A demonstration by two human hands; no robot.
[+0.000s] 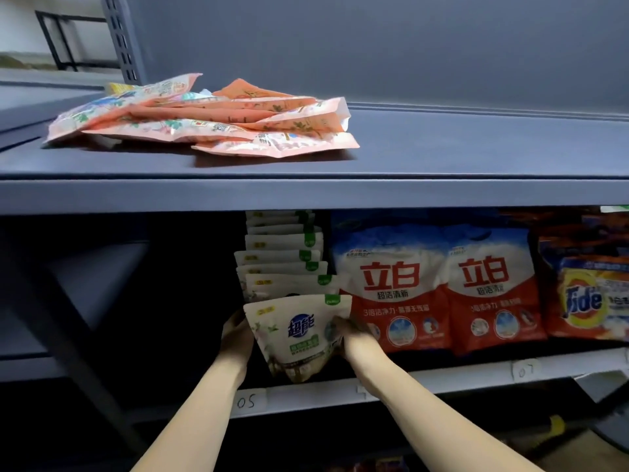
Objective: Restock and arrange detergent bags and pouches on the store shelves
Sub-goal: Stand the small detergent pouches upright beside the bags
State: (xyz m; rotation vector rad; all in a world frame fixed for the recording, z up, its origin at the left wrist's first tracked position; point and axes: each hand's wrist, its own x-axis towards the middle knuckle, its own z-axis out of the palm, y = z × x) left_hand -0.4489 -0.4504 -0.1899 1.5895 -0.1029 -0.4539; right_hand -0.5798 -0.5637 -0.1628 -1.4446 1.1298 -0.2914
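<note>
Both hands are on the front white pouch (299,335), which stands upright at the front edge of the lower shelf (442,379). The left hand (236,338) grips its left side; the right hand (354,335) grips its right side, fingers curled against the pack. The pouch's base sits at or just over the shelf lip, above a handwritten label reading "05" (245,401).

Directly behind it, a row of matching white pouches (284,264) runs toward the back of the shelf, each upright and close against the next. Immediately to the right, two red-and-white detergent bags (435,291) stand side by side, the nearer one just beside the right hand. An orange Tide bag (585,298) stands further right, near the shelf's right end. A second label, "07" (524,371), is fixed to the front edge below the bags.

To the left of the pouch row the lower shelf lies in deep shadow; a diagonal frame brace (73,321) crosses there.

On the upper shelf (306,195), a loose heap of pink flat pouches (204,119) lies toward the left, overlapping at varied angles.
</note>
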